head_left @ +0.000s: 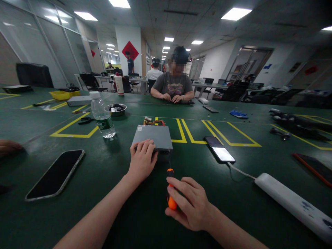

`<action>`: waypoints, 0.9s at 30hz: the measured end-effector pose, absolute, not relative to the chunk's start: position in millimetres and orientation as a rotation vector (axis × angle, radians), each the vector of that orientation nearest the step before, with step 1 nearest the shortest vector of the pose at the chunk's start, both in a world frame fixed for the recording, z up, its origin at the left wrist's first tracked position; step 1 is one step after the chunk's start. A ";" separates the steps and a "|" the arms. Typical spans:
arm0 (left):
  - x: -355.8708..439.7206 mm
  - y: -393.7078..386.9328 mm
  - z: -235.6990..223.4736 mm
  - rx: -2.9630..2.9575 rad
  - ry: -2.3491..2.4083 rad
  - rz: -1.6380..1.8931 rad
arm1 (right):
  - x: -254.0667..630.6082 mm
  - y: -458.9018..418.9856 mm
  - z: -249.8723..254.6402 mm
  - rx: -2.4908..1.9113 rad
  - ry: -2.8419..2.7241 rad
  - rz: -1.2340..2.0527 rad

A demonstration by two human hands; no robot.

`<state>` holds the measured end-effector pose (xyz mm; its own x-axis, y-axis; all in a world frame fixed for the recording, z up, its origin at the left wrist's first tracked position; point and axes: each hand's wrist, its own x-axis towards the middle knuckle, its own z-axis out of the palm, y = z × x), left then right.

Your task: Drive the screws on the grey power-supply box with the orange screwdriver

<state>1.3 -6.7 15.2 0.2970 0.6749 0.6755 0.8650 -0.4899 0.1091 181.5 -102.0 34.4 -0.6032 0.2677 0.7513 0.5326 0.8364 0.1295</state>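
Note:
A grey computer power supply (158,135) lies on the green table, its bundle of coloured wires (154,121) coming out at the far side. My left hand (143,157) grips its near left part, fingers over the top and thumb by the near face. In my right hand (189,200) is an orange and black screwdriver (171,200), held between thumb and fingers. The screwdriver's thin shaft points away from me and reaches the near right corner of the power supply. Whether the tip sits in a screw cannot be made out.
Left of the power supply stand a water bottle (102,116) and a metal bowl (121,110). Phones lie at left (57,174) and right (220,149), the latter cabled near a white power strip (290,204). Across the table sits a person (174,84); another person's hand (9,147) shows at left.

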 end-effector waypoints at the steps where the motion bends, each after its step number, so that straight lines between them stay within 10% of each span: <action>1: 1.3 -6.8 15.2 -2.293 -1.406 -0.978 | 181.8 -101.6 33.1 -0.576 -2.219 -0.403; 27: -1.1 -4.0 13.2 -2.307 -1.376 -1.019 | 186.8 -101.3 37.9 -0.609 -2.285 -0.253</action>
<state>-1.1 -4.0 13.2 0.3022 0.6615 0.6864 0.8495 -0.5136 0.1209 186.8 -101.3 37.9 -0.6096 0.3501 0.7112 0.4974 0.8675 -0.0006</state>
